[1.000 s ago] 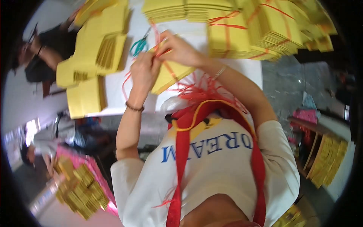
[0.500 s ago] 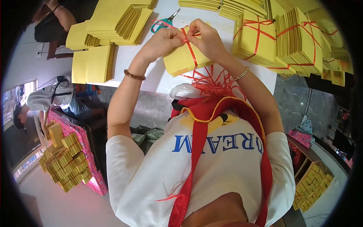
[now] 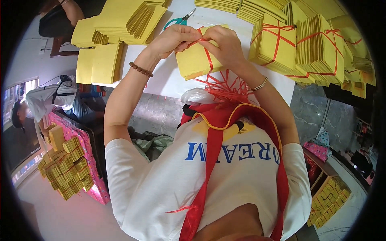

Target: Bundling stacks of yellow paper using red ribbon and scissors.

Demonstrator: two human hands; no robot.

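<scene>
A bundle of yellow paper envelopes (image 3: 192,64) lies on the white tabletop before me, bound crosswise with a red plastic ribbon (image 3: 209,58). At the bundle's top, my left hand (image 3: 177,39) pinches the ribbon near the crossing point. Opposite it, my right hand (image 3: 224,45) grips the same ribbon with thumb and forefinger, close to the left fingertips. The knot itself is mostly covered by my fingers. Just beyond my left hand lie scissors with teal handles (image 3: 174,22), blades pointing away to the right.
Loose yellow stacks (image 3: 102,64) stand at the left, tied bundles (image 3: 277,44) at the right. Loose red ribbons (image 3: 229,90) hang from my red apron (image 3: 214,140) at the table's near edge. A co-worker (image 3: 52,96) handles bundles (image 3: 70,170) on a pink-covered table at far left.
My hands have drawn slightly apart, stretching the ribbon between them. My left elbow has swung outward to the left. The ribbon end by the scissors no longer shows.
</scene>
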